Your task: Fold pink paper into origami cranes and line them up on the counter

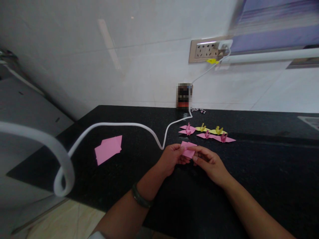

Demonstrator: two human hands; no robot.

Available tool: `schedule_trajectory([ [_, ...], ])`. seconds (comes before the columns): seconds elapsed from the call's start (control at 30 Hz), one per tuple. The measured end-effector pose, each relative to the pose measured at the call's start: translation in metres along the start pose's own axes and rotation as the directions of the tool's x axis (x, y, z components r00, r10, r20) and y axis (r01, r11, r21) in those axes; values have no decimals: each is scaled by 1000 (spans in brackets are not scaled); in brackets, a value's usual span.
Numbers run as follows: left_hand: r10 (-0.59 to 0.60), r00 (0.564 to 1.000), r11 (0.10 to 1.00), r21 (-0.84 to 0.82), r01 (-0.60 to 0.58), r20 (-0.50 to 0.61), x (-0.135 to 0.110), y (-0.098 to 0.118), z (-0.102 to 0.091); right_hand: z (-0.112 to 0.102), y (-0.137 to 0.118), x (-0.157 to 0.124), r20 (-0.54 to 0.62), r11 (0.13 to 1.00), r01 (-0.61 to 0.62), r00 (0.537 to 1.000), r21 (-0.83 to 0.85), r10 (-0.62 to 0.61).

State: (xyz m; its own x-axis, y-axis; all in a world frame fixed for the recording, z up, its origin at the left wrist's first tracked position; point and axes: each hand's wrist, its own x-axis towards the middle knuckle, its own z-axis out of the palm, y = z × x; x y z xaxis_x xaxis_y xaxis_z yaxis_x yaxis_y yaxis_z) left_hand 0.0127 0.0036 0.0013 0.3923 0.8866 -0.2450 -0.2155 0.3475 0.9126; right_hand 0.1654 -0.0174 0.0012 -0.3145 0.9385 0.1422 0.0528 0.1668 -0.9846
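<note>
The left hand (172, 157) and right hand (211, 165), fingers nearly closed, pinched the pink paper (188, 154) at its nine- and three-o'clock edges — cranes (223, 138) lay toward one o'clock. Light, probably crisp, easily creased, it suited edge grips.

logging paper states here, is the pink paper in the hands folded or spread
Folded, it seems: the pink paper looks smaller than the flat sheets at left, with a stepped upper edge. Number of folds: cannot tell.
</note>
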Motion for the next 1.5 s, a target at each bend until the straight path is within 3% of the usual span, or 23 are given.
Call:
schedule_trajectory([
  [0.4,-51,999,998,-48,51,11,1,-1,-1,0,-1,-1,2,999,-13,1000,30,13],
  [0.83,-14,999,1000,-13,14,30,0,-2,-1,1,3,0,-14,999,-13,1000,34,13],
  [1.03,-4,1000,999,37,4,-4,1,-1,-1,1,6,0,-37,991,0,999,-131,-5],
  [1.23,40,998,993,113,-35,-41,2,1,-2,-1,1,2,-33,913,124,988,-388,-149],
  [1.5,65,995,985,165,-51,-82,2,2,0,-4,-2,1,2,880,143,987,-452,-159],
])
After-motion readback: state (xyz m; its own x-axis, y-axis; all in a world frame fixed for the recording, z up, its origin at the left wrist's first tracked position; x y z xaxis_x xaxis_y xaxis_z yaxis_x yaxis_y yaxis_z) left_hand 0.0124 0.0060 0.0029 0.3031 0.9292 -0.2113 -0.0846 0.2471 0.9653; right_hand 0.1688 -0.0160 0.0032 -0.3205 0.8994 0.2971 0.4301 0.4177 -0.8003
